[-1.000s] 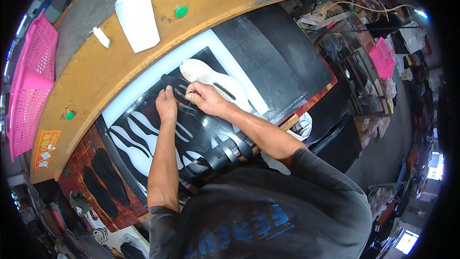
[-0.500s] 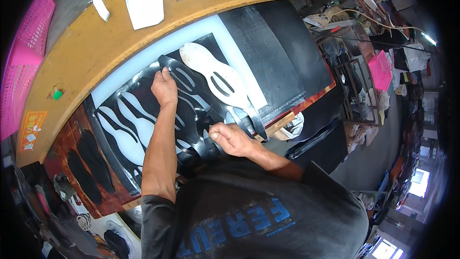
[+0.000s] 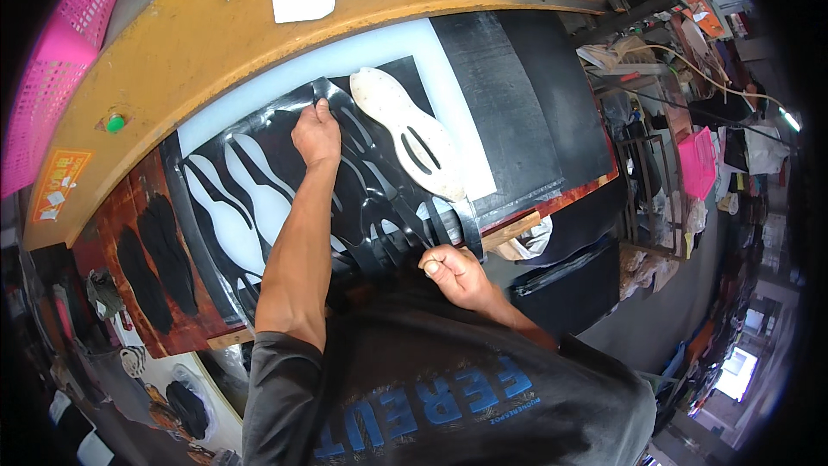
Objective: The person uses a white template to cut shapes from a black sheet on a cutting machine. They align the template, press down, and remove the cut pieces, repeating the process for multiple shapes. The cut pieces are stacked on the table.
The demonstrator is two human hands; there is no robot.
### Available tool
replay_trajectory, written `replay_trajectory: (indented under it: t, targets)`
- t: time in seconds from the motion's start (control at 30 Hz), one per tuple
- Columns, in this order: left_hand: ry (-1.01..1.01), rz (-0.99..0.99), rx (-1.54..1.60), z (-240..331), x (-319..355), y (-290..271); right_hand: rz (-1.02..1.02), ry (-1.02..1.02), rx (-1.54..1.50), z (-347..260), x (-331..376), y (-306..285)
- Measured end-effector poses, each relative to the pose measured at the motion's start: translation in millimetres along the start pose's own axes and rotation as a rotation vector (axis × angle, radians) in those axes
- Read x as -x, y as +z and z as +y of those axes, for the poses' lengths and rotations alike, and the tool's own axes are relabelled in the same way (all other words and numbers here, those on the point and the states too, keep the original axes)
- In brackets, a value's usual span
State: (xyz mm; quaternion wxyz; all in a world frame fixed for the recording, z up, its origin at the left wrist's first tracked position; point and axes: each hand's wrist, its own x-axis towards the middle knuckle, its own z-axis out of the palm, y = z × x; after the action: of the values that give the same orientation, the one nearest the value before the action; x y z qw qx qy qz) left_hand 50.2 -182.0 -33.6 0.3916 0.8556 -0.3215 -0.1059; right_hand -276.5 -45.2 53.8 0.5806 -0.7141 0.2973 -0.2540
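A black, shiny sheet (image 3: 280,125) with several sole-shaped cut-outs lies over a white board (image 3: 450,91). Near its far edge, my left hand (image 3: 317,134) is closed and pinches the sheet. My right hand (image 3: 461,278), a fist, grips the sheet's near right part, where narrow strips run up taut toward the far edge. Between the hands the sheet is creased and partly lifted. A white sole-shaped piece with two long slots (image 3: 388,108) lies to the right of my left hand, on the sheet's far right corner.
A yellow machine beam (image 3: 259,43) with green and red buttons arches over the far side. Black sole-shaped pieces (image 3: 164,246) rest on the reddish-brown surface at left. Dark sheets (image 3: 500,78) lie to the right, near a wooden bar (image 3: 513,230) and a cluttered rack (image 3: 647,181).
My right hand has drawn nearer to me and to the right, stretching the sheet's strips. My left hand still pinches the far edge. The whole view has shifted a little.
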Motion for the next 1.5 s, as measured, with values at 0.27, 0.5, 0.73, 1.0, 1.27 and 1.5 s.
replay_trajectory:
  t: [0.27, 0.5, 0.73, 1.0, 1.27, 1.5]
  targets:
    - [-0.021, -0.032, 0.055, -3.8, -4.1, 0.7, 0.206, 0.128, -0.621, 1.0, -41.7, -3.6]
    - [-0.177, -0.452, 0.46, 18.2, 10.3, -55.0, 0.188, -0.015, -0.394, 38.0, -115.5, 11.2]
    - [-0.409, -0.692, 0.359, 27.7, 90.6, -76.5, 0.281, 0.012, -0.173, 45.8, -135.8, 21.8]
    - [-0.421, -0.606, 0.944, 21.8, 122.6, -66.1, 0.322, -0.24, 0.121, 53.6, -152.0, 18.4]
    - [0.005, -0.654, 0.747, 26.6, 169.4, -93.7, 0.211, -0.281, 0.244, 63.6, -181.5, 7.4]
    - [0.243, -0.669, 0.693, 14.3, 187.7, -93.4, 0.178, -0.378, 0.401, 74.1, -189.0, 4.5]
